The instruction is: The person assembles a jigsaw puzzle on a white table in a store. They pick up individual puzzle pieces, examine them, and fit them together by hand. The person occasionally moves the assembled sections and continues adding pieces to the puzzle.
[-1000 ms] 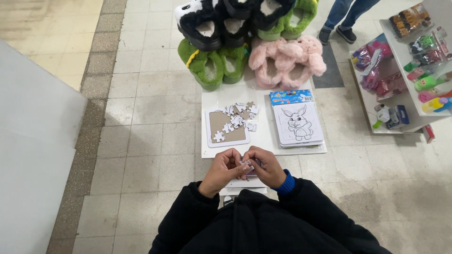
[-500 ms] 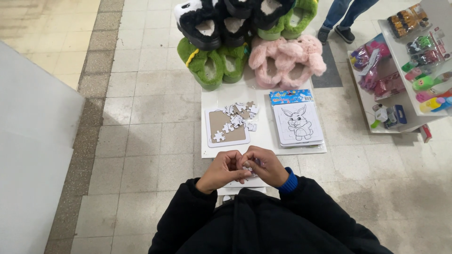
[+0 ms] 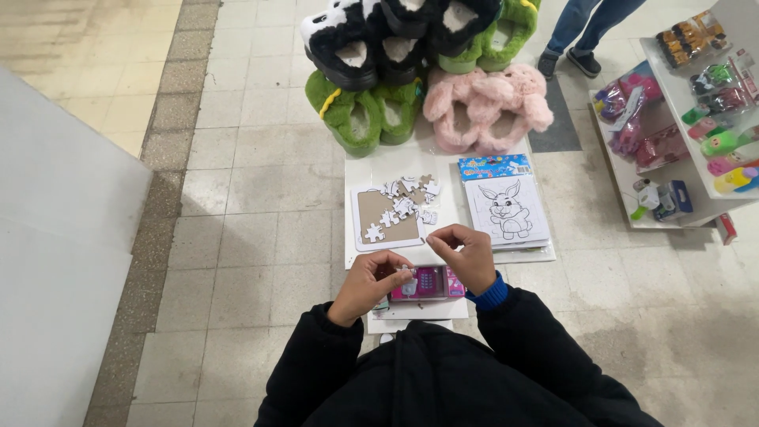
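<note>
My left hand [image 3: 370, 282] pinches a small white puzzle piece [image 3: 405, 272] just above a pink toy package [image 3: 428, 283] lying on the floor in front of me. A little higher, my right hand [image 3: 468, 255] has thumb and forefinger pressed together; whether anything sits between them is too small to tell. Beyond the hands lies a brown puzzle tray [image 3: 381, 215] with a white border, and several loose white pieces [image 3: 409, 198] are heaped at its upper right corner. Beside it is a rabbit line-drawing puzzle sheet [image 3: 510, 209].
Both puzzles rest on a white board [image 3: 379, 170] on the tiled floor. Behind it are piled furry slippers: green [image 3: 360, 119], pink [image 3: 486, 107] and black-and-white [image 3: 356, 39]. A low shelf of toys [image 3: 680, 158] stands right. Another person's legs [image 3: 585, 32] are at top right. A white panel [image 3: 55, 237] stands left.
My hands were clasped together over the piece; now they have drawn apart, the right one lifting away, and the pink toy package shows beneath them.
</note>
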